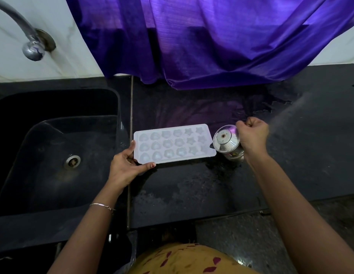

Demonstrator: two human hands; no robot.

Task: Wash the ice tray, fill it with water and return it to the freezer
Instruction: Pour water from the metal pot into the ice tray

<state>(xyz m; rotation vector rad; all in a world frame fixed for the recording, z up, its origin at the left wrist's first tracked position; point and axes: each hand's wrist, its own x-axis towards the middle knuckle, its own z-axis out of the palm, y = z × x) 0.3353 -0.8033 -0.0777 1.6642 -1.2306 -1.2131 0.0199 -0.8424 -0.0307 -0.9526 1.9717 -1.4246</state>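
Note:
A white ice tray with heart, flower and star shaped cells lies on the dark wet counter, just right of the sink. My left hand grips its left end, thumb along the front edge. My right hand holds a steel jug by its handle, tipped with its mouth toward the tray's right end. I cannot make out a stream of water.
A black sink with a round drain lies to the left. A chrome tap juts from the white wall above it. A purple cloth hangs down to the counter's back edge. Floor shows at the lower right.

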